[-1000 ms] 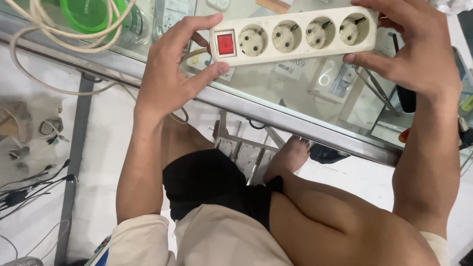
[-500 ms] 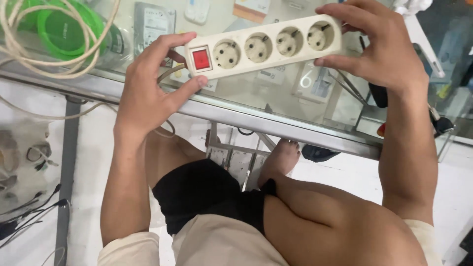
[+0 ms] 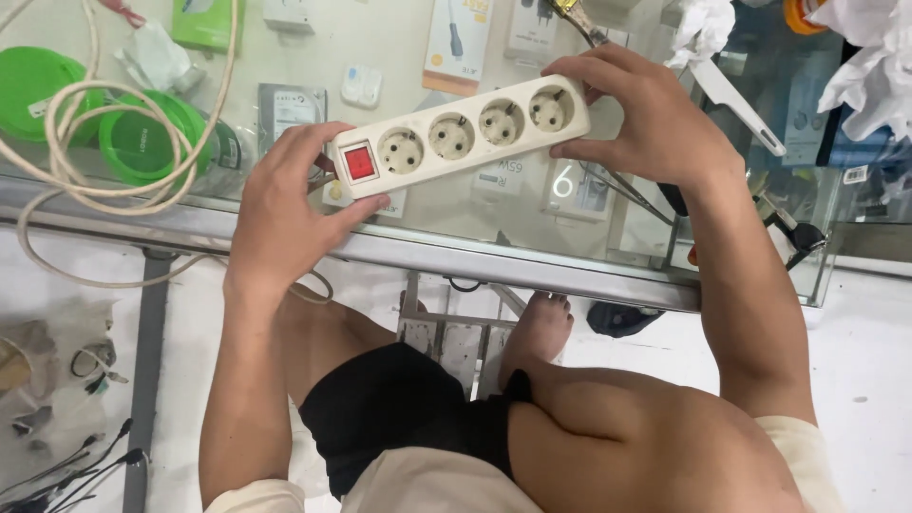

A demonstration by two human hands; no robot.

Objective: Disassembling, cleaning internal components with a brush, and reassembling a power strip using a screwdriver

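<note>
Gripping power strip (image 3: 461,139), both hands (image 3: 285,214).

Glass display counter (image 3: 532,242), metal-edged along its near side, spanning the upper half of the frame. On top, upper left: coiled cream cable (image 3: 114,185), one loop hanging over the edge. Upper right: crumpled white paper (image 3: 869,57) and a white flat strip (image 3: 736,100). Below: white floor (image 3: 855,380).

The cream cable (image 3: 114,180) runs off the left edge, and the right hand (image 3: 646,123) hides the power strip's (image 3: 461,138) far end.
</note>
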